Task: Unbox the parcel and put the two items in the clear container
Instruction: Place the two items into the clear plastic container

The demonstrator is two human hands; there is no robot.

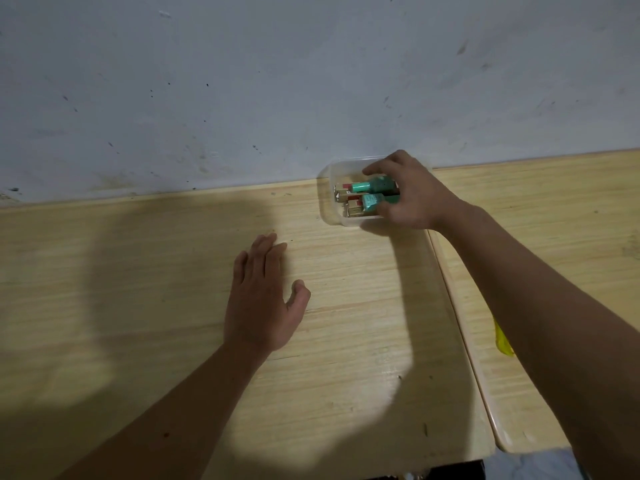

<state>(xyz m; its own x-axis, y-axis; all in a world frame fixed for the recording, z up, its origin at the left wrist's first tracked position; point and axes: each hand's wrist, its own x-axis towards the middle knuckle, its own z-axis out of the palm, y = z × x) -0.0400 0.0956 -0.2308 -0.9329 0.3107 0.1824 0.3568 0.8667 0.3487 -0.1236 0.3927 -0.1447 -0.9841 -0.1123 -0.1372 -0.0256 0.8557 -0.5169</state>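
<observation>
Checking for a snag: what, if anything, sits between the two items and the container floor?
Nothing visible does. The right hand holds both green items already inside the clear container; its fingers reach over the rim. The left hand lies flat on the table, apart.

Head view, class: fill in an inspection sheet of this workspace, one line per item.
Surface: two pale wooden tables side by side against the wall.
Job's things: clear container at the wall; two green items inside.
Clutter: yellow object on the right table.
Grippers: right hand grips the items; left hand flat on the table.
Cables: nothing seen.
Surroundings: scuffed grey wall.
</observation>
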